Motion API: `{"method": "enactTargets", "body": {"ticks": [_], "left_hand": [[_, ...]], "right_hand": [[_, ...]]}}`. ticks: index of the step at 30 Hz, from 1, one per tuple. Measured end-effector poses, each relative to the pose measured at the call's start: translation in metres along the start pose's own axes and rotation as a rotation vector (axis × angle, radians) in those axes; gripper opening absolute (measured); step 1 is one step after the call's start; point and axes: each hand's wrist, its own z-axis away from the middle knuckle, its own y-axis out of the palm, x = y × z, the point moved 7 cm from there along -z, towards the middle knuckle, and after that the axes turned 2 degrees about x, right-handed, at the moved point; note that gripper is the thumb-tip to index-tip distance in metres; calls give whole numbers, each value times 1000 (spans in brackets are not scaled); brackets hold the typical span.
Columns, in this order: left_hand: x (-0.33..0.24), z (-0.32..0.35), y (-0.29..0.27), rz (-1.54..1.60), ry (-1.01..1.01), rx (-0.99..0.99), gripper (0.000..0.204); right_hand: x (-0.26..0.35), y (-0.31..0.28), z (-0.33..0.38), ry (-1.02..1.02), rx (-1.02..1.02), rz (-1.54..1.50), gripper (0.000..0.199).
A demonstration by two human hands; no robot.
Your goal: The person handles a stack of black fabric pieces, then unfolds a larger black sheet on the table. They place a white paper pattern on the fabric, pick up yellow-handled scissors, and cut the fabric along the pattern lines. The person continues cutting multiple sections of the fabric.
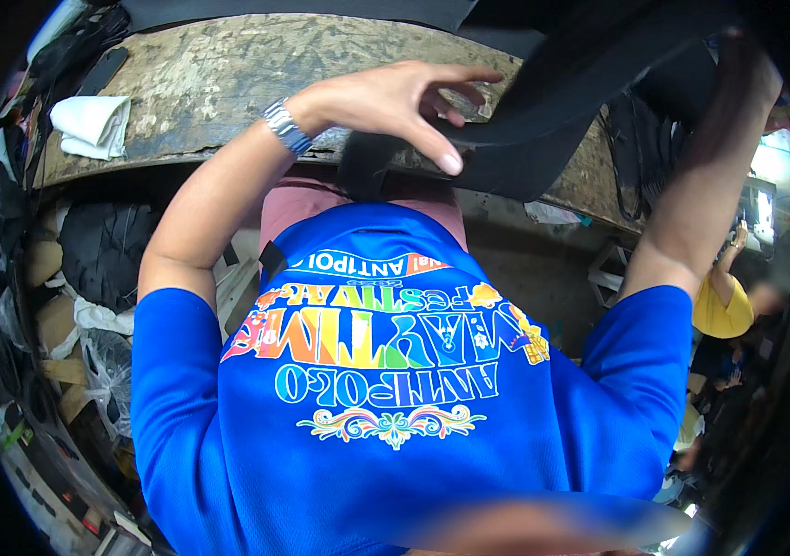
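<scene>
A long sheet of black flexible material (543,153) sweeps from my lap over the workbench edge and up to the upper right, part of it blurred. My right hand (749,69) is raised at its upper right end and appears to grip it; most of the fingers are in dark shadow. My left hand (404,100), with a metal watch (285,126) on the wrist, hovers above the bench beside the sheet. Its thumb and fingers are curved and apart, with nothing between them.
The worn wooden workbench (219,65) spans the top, with a folded white cloth (94,125) at its left. More black pieces (645,148) hang at the bench's right. Below left are black material (107,250) and plastic bags (107,371). A person in yellow (724,301) is at the right.
</scene>
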Motion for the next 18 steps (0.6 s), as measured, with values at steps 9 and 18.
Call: {"method": "enactTargets", "body": {"ticks": [9, 18], "left_hand": [[-60, -58, -137, -809, 451, -813, 48], [45, 7, -180, -1130, 70, -722, 44]], "right_hand": [[-19, 19, -37, 58, -30, 36, 27], [13, 58, 48, -180, -58, -85, 25]]}}
